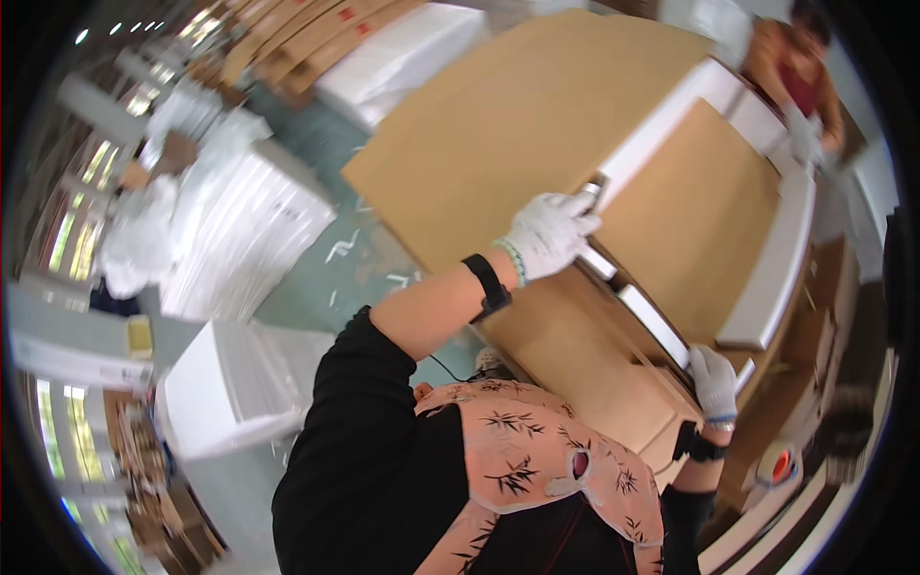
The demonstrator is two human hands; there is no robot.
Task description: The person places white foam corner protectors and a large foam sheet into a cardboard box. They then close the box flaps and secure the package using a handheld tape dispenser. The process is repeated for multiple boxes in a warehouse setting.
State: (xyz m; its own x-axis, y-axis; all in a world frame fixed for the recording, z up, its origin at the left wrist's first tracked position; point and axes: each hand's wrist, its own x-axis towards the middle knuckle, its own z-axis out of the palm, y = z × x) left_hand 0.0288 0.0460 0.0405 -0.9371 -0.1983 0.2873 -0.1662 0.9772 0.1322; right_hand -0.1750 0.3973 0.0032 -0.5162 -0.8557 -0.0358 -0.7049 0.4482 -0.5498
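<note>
Both gloved hands are on the white foam strip (637,307) edging the big cardboard box (537,125): left hand (548,233) clamped over it, right hand (714,380) pressing its lower end. Foam looks light and crumbly, so grip it broadly. Another person (800,77) stands at the far corner, with white foam stacks (240,230) on the floor.

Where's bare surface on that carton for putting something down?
Free: the brown cardboard panel inside the white foam frame, and the open flap beyond the left hand. Crowded: the near foam edge by the right hand.
</note>
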